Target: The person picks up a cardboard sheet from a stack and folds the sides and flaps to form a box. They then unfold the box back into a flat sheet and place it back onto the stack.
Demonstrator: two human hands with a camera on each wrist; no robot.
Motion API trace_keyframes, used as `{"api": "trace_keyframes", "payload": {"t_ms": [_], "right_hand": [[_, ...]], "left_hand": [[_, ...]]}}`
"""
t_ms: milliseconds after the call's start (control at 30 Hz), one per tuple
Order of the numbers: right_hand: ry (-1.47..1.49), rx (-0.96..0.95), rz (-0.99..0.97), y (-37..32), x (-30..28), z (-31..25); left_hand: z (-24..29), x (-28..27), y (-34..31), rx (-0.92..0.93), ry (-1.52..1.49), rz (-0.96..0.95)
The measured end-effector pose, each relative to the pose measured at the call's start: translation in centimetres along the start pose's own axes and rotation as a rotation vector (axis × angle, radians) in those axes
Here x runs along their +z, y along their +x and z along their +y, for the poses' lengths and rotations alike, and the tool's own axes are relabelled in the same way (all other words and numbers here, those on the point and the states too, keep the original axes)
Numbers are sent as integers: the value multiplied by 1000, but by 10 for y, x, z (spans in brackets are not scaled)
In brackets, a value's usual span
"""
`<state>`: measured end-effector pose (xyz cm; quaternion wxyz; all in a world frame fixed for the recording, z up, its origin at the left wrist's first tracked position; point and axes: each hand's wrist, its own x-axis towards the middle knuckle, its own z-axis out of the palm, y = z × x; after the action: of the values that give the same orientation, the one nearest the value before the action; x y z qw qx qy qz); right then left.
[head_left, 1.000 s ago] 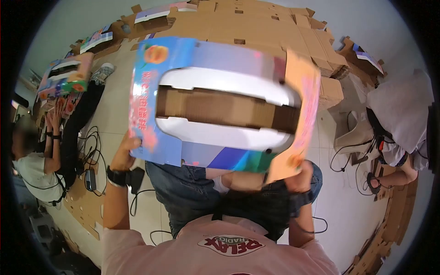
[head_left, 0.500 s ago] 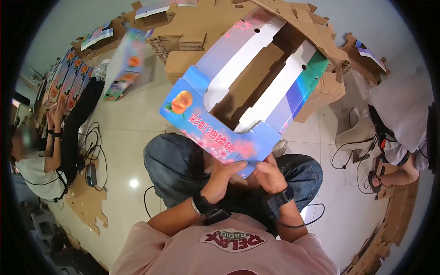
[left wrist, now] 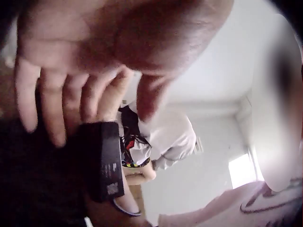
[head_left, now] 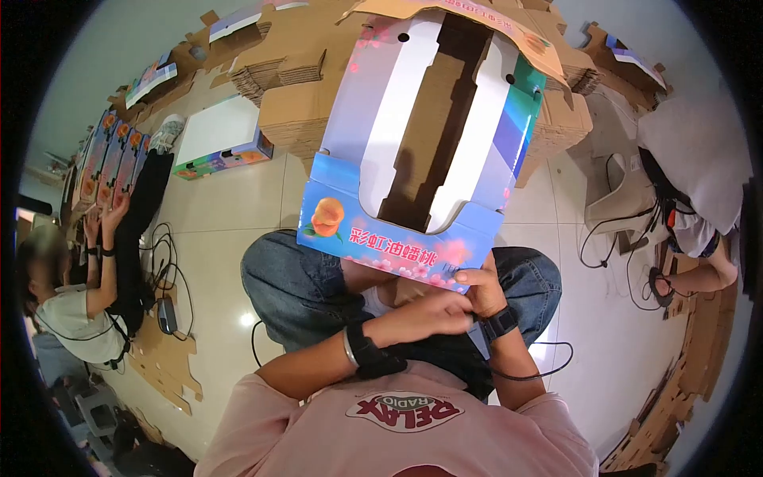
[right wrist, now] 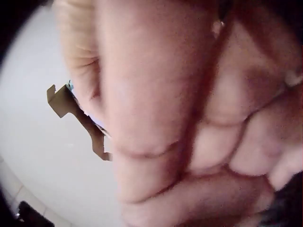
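Note:
A printed cardboard fruit box (head_left: 389,253) tilts up over the lap, its near end blue with a peach picture and its long top opening facing up. At that end's right corner, my right hand (head_left: 486,292) grips the box with the thumb on the printed face. The right wrist view shows curled fingers (right wrist: 151,104) close up, with a bit of brown cardboard beyond. Apart from the box, my left hand (head_left: 421,318) reaches across by the right wrist. Its fingers (left wrist: 52,109) extend loosely in the left wrist view and hold nothing.
Flattened cardboard stacks (head_left: 298,111) lie beyond the box. A white-topped box (head_left: 222,135) stands on the floor at left, near a seated person (head_left: 71,310) beside several printed boxes (head_left: 103,171). Black cables (head_left: 163,270) trail over the tiles. Another person (head_left: 691,183) is at right.
The box turned from crosswise to lengthwise, and both hands came to its near end. My left hand then let go and moved toward the right wrist. At left, another box was set down.

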<state>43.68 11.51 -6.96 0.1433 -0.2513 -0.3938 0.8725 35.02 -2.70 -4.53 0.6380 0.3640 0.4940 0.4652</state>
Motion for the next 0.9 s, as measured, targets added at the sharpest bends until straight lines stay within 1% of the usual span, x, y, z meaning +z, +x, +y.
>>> {"api": "trace_keyframes", "payload": {"t_ms": [33, 67, 133, 167, 267, 300, 333, 367, 500, 567, 700, 767, 833, 900], "right_hand": [[29, 3, -10, 0, 2, -1], [56, 6, -21, 0, 3, 0], [82, 15, -37, 4, -6, 8], [70, 18, -3, 5, -9, 10], [31, -20, 55, 1, 5, 5], [30, -74, 44, 1, 11, 3], [29, -128, 33, 1, 13, 2], [28, -129, 37, 2, 10, 4], [27, -108, 62, 3, -3, 12], [28, -97, 70, 4, -1, 11], [13, -77, 84, 1, 10, 2], [-14, -58, 72, 0, 11, 1], [13, 9, 94, -1, 11, -1], [-7, 6, 67, 0, 7, 0]], "left_hand": [[24, -1, -9, -58, 135, -87], [38, -4, -11, -64, 136, -88], [61, -13, -9, 139, 470, -11], [71, -17, -5, 208, 372, 58], [98, -32, 12, 584, 885, 525], [101, -37, 21, 586, 886, 524], [102, -40, 30, 591, 990, 548], [102, -41, 36, 594, 1093, 571], [100, -30, 46, 594, 1162, 612], [97, -29, 49, 633, 1184, 661], [98, -33, 57, 608, 1232, 654], [99, -34, 61, 668, 1254, 681], [101, -34, 63, 665, 1266, 686], [102, -34, 65, 660, 1279, 689]]}}
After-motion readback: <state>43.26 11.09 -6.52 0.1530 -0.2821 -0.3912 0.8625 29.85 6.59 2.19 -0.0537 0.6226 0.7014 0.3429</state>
